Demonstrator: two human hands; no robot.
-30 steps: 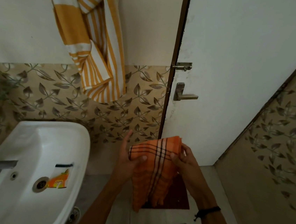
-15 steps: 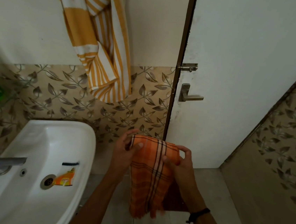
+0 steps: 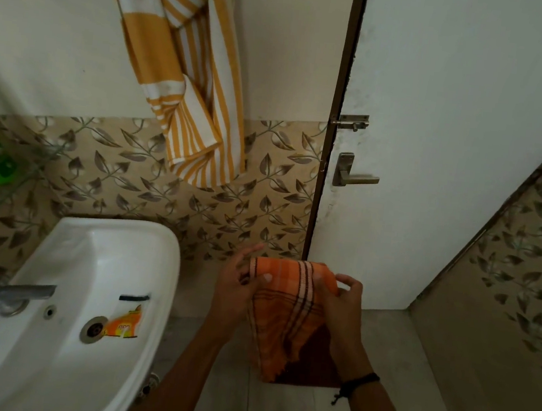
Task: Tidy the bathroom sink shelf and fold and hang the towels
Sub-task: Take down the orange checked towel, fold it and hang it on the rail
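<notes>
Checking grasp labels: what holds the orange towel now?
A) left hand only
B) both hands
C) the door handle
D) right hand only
B: the left hand and the right hand each grip the top edge of the orange towel, and its lower end hangs free between them.

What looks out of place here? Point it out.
An orange wrapper lies in the sink beside the drain: litter, not where it belongs. The striped towel hangs bunched and uneven.
</notes>
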